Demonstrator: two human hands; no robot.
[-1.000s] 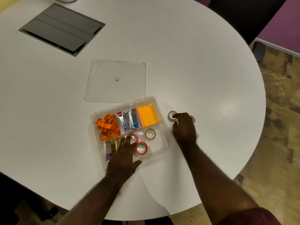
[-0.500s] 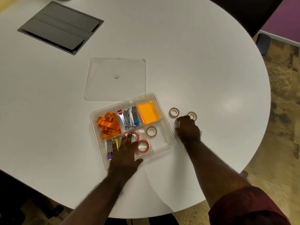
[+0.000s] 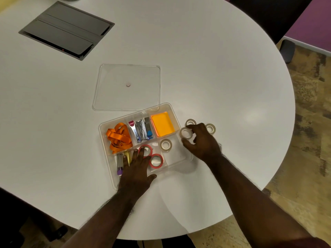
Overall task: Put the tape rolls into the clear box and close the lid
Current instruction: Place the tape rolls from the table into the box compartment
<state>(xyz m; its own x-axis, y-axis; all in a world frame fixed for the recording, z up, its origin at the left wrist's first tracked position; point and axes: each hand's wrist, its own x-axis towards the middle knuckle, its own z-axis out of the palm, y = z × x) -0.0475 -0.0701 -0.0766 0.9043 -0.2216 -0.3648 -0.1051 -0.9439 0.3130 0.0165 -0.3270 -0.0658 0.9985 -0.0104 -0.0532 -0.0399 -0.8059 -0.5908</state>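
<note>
The clear box (image 3: 186, 159) sits open on the white table, divided into compartments. My left hand (image 3: 137, 171) lies flat on its near edge, fingers spread, reaching a red tape roll (image 3: 147, 150); a second red roll (image 3: 156, 160) lies beside it. A beige roll (image 3: 166, 144) rests in the right compartment. My right hand (image 3: 202, 142) holds another beige roll (image 3: 185, 133) in its fingertips at the box's right rim. Two more beige rolls, one (image 3: 190, 122) and the other (image 3: 210, 128), lie on the table behind that hand. The clear lid (image 3: 109, 86) lies flat beyond the box.
Inside the box are an orange ribbon (image 3: 119, 138), staplers (image 3: 141, 130), an orange pad (image 3: 162, 124) and small tubes (image 3: 119, 162). A grey cable hatch (image 3: 66, 29) is set into the table at far left. The table's rounded edge (image 3: 286, 140) runs close on the right.
My right hand picked a beige roll up from the table and carried it left to the box's rim. My left hand stayed on the box.
</note>
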